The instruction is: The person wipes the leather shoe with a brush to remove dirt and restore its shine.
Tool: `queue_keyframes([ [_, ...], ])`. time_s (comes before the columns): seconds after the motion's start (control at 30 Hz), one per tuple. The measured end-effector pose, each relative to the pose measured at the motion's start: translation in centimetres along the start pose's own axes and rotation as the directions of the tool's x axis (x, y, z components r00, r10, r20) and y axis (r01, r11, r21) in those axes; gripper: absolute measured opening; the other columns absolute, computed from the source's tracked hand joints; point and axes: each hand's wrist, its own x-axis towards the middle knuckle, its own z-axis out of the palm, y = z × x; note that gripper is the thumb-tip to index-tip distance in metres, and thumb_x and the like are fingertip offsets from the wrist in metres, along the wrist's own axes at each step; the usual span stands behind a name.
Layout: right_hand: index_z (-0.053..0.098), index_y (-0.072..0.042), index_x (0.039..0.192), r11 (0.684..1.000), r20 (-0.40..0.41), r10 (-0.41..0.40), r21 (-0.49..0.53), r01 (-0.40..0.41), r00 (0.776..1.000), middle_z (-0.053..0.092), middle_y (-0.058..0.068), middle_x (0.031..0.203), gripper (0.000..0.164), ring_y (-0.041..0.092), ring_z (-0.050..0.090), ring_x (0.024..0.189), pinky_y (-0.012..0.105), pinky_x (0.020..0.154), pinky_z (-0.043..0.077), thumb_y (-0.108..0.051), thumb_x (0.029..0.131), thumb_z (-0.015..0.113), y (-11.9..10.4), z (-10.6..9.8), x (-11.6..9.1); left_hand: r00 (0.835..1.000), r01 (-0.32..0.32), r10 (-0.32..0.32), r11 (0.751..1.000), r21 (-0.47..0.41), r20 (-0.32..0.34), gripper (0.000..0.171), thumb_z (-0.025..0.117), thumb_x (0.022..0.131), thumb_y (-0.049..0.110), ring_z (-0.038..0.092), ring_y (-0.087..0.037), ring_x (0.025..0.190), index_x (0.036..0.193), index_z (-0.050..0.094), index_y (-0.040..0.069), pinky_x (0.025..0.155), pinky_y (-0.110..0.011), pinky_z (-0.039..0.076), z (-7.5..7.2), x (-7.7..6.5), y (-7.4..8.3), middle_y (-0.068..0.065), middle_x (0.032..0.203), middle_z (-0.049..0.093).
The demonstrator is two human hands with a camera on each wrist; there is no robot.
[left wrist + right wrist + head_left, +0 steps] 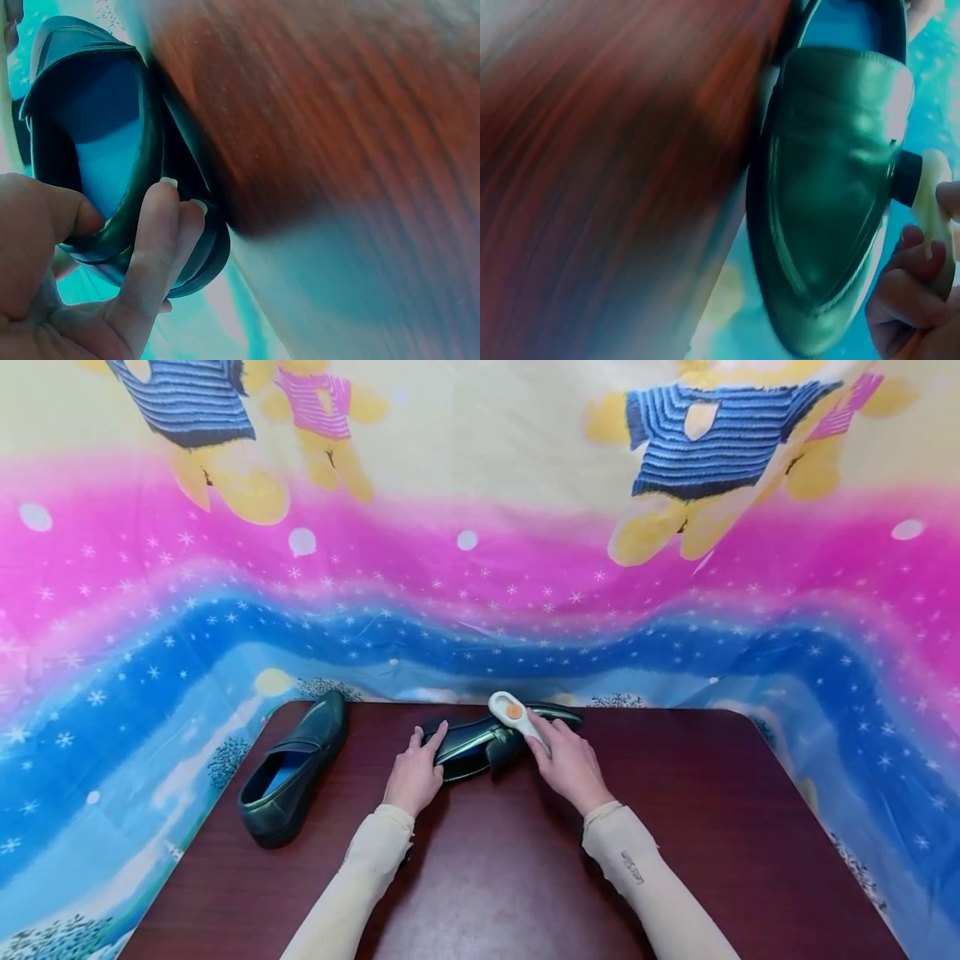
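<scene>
A dark, shiny loafer (465, 742) lies near the table's far edge, its toe pointing right. My left hand (415, 777) grips it at the heel. In the left wrist view the thumb (82, 217) is inside the opening and the fingers (154, 247) press the outside of the heel. My right hand (573, 768) holds a small white-handled brush (517, 718) by its handle, over the front of the loafer. Seen from the right wrist, the brush's dark bristles (907, 178) meet the side of the shoe's upper (825, 180).
A second dark loafer (315, 731) with a blue insole stands at the table's left side, toe toward the back. The reddish-brown table (487, 877) has rounded far corners. Behind and beside it hangs a colourful printed cloth (450, 577).
</scene>
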Motion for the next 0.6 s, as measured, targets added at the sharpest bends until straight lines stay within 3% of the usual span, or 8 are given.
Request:
queue_keyframes([
  [0.2,0.051,-0.024,0.154,0.997,-0.067,0.070,-0.041,-0.073,0.995,0.067,0.012,0.100,0.052,0.025,0.057,0.067,0.042,0.058,0.046,-0.033,0.104,0.062,3.4,-1.6,-1.3,0.999,-0.022,0.023,0.999,0.035,-0.044,0.076,0.068,0.093,0.004,0.037,-0.017,0.040,0.161,0.039,0.023,0.046,-0.028,0.037,0.2,-0.3,0.0,-0.036,0.155,0.040],
  [0.43,0.048,-0.018,0.156,0.988,-0.037,0.151,0.026,-0.150,0.988,0.068,0.019,0.125,0.053,0.038,0.067,0.100,0.057,0.081,0.053,-0.030,0.106,0.060,6.6,-3.5,-3.3,0.997,-0.030,0.035,0.997,0.078,-0.063,0.076,0.069,0.093,0.004,0.038,-0.017,0.039,0.161,0.039,0.021,0.045,-0.028,0.039,0.2,-0.4,0.1,-0.037,0.154,0.042],
  [0.5,0.047,-0.017,0.156,0.989,-0.034,0.141,0.054,-0.139,0.989,0.067,0.018,0.125,0.053,0.036,0.066,0.100,0.057,0.082,0.052,-0.031,0.107,0.059,6.5,-3.7,-3.4,0.997,-0.035,0.040,0.996,0.083,-0.067,0.076,0.069,0.093,0.005,0.038,-0.018,0.039,0.161,0.040,0.021,0.045,-0.029,0.041,0.3,-0.4,0.1,-0.037,0.153,0.042],
  [0.6,0.047,-0.019,0.156,0.993,-0.023,0.094,0.077,-0.092,0.995,0.067,0.013,0.114,0.051,0.029,0.062,0.088,0.049,0.076,0.051,-0.031,0.107,0.057,5.5,-3.6,-3.3,0.998,-0.037,0.042,0.995,0.090,-0.056,0.076,0.069,0.093,0.005,0.039,-0.018,0.039,0.161,0.039,0.021,0.047,-0.032,0.045,0.4,-0.4,0.3,-0.038,0.153,0.043],
])
